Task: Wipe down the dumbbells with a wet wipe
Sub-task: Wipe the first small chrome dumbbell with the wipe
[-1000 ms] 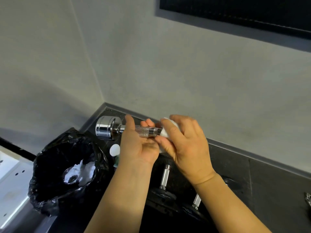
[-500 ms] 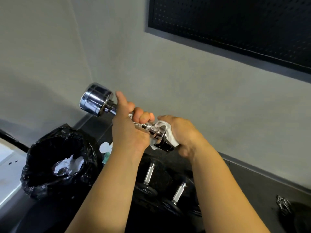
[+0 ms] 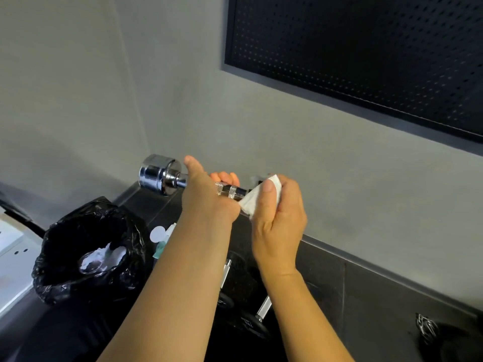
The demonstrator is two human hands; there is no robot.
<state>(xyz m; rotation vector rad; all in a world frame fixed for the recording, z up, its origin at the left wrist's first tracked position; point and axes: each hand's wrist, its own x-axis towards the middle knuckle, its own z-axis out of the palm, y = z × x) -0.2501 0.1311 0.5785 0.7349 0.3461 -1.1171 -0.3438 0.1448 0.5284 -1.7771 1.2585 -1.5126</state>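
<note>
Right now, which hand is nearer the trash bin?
Left. The left hand, gripping the dumbbell, is up and right of the bin; the right hand is further right.

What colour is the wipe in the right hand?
White: the crumpled wet wipe in the right hand, against the chrome dumbbell; head view.

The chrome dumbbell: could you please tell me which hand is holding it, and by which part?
The left hand grips the chrome dumbbell by its knurled handle, near the middle. The right hand holds a white wipe against the handle's right end.
</note>
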